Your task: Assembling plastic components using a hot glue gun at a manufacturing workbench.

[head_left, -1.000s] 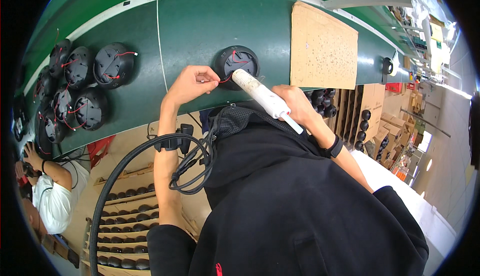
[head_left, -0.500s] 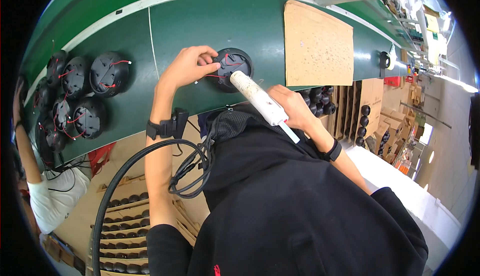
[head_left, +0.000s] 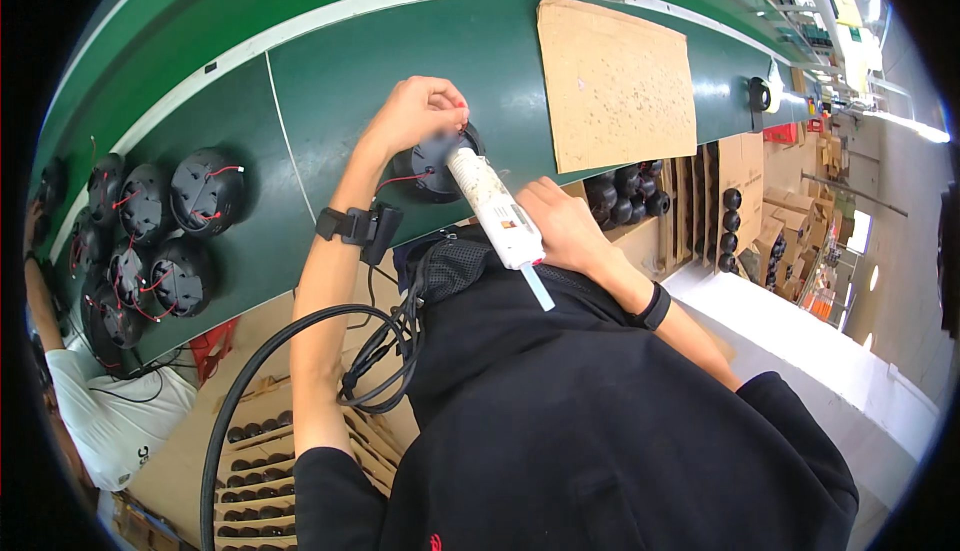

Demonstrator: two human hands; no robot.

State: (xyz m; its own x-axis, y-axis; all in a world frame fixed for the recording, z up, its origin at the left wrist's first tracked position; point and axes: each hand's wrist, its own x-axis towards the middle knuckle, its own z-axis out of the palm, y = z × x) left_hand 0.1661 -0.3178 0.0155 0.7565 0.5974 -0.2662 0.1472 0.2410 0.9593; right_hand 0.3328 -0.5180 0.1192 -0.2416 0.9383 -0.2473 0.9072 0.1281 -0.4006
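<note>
A white hot glue gun (head_left: pixel 500 216), its barrel stained and a pale glue stick (head_left: pixel 537 288) poking from its rear, lies across the view with its nozzle over a round black plastic housing (head_left: pixel 425 173). My right hand (head_left: pixel 562 223) is closed on the gun's handle, which is mostly hidden. Above the housing, my left hand (head_left: pixel 425 111) pinches a red wire end (head_left: pixel 460 106) between thumb and fingertips. Another red wire (head_left: pixel 400 180) runs out over the housing's near side. Gun and hand cover part of the housing.
Several similar black housings (head_left: pixel 207 191) with red wires lie on the green bench at left. A speckled cardboard sheet (head_left: pixel 618 86) lies to the right. Black round parts (head_left: pixel 625 194) sit below the bench edge. A person in a white sleeve (head_left: pixel 125 416) is at far left.
My left hand has moved right over the housing and closed on the red wire end. The glue gun has tilted steeper and shifted left with my right hand. The whole view has shifted slightly.
</note>
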